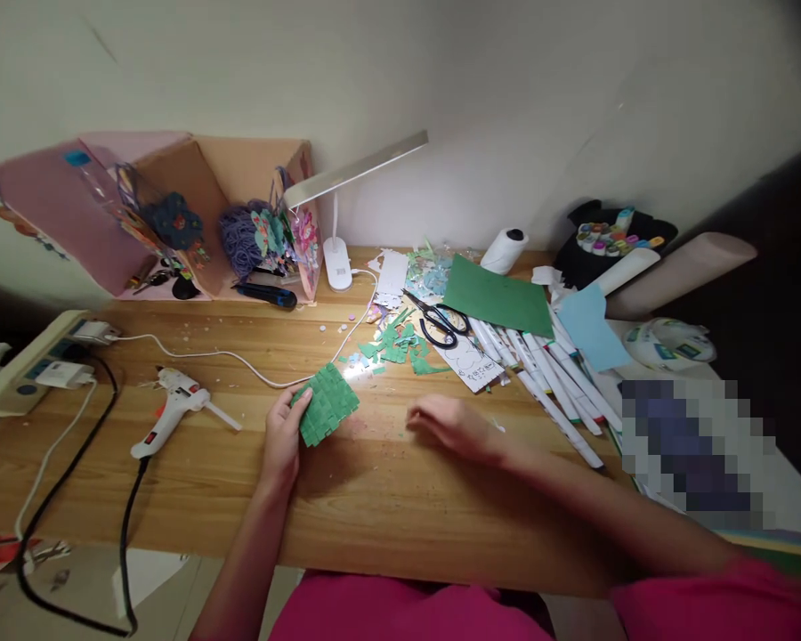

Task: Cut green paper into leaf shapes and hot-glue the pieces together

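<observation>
Left hand (284, 432), lower centre of the frame, closed on the green square (330, 405): thumb on top at its left edge, other fingers mostly out of sight beneath. Square lies just left of centre, tilted, its far side free. Right hand (447, 425), right of centre, apart from the square, fingers curled in; cannot tell whether anything is pinched there. Square looks like woven paper strips: likely very light, somewhat stiff when flat but easily creased, not slippery; loose strip ends at the rim probably the weak point. Best held flat by an edge, thumb above and fingers below, without pulling on single strips. Left of the hands, glue gun (173, 411) on its side. Beyond, at mid-frame, green scraps (397, 343), then scissors (433, 316); to their right, markers (538, 361) fanned out under the green sheet (497, 298). Farther back, lamp (339, 267); upper left, box (246, 165).
</observation>
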Demonstrator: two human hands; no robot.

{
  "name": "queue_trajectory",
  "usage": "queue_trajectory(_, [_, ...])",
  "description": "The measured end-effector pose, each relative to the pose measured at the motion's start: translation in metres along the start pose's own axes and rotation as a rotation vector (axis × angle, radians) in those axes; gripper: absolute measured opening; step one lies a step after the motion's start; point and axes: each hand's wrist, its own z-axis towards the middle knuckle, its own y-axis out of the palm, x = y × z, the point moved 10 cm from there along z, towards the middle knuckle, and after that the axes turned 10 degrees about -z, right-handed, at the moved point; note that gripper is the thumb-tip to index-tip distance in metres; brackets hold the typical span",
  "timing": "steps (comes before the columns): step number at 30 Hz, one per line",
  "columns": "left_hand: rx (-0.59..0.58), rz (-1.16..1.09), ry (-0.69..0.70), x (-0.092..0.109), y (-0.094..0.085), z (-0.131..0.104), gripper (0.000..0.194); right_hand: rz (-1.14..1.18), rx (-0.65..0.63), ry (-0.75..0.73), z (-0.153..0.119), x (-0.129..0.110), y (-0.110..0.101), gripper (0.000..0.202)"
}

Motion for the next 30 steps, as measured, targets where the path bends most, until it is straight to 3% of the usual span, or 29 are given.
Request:
queue_trajectory(4, [-0.023,-0.001,-0.018,-0.001,-0.001,0.001,0.034,0.023,0.233,0.184,0.037,0.049,-0.037,0.017])
queue_trajectory(8, [-0.069,0.029,-0.030,-0.005,0.002,0.001,0.034,-0.007,0.360,0.287,0.049,0.080,-0.056,0.013])
queue_trajectory(15, [-0.093,0.037,-0.051,-0.010,0.004,0.000,0.031,-0.062,0.380,0.306,0.025,0.083,-0.063,0.024])
queue_trajectory(19, [-0.052,-0.012,-0.047,-0.006,0.002,0.001,0.034,-0.103,0.392,0.289,0.012,0.080,-0.071,0.019])
queue_trajectory(22, [-0.025,-0.043,-0.044,-0.003,0.001,0.000,0.035,-0.114,0.312,0.182,0.014,0.065,-0.067,0.028])
queue_trajectory(25, [-0.012,-0.061,-0.042,-0.002,0.001,0.000,0.036,-0.101,0.170,0.020,0.017,0.031,-0.049,0.039])
queue_trajectory(27, [-0.009,-0.068,-0.038,-0.002,0.001,0.000,0.036,-0.098,0.022,-0.153,0.014,-0.002,-0.026,0.041])
queue_trajectory(28, [-0.008,-0.070,-0.037,-0.002,0.001,0.000,0.035,-0.130,-0.110,-0.303,0.007,-0.024,-0.007,0.048])
queue_trajectory(30, [-0.007,-0.073,-0.035,-0.003,0.001,0.001,0.033,-0.200,-0.297,-0.450,-0.006,-0.043,0.022,0.057])
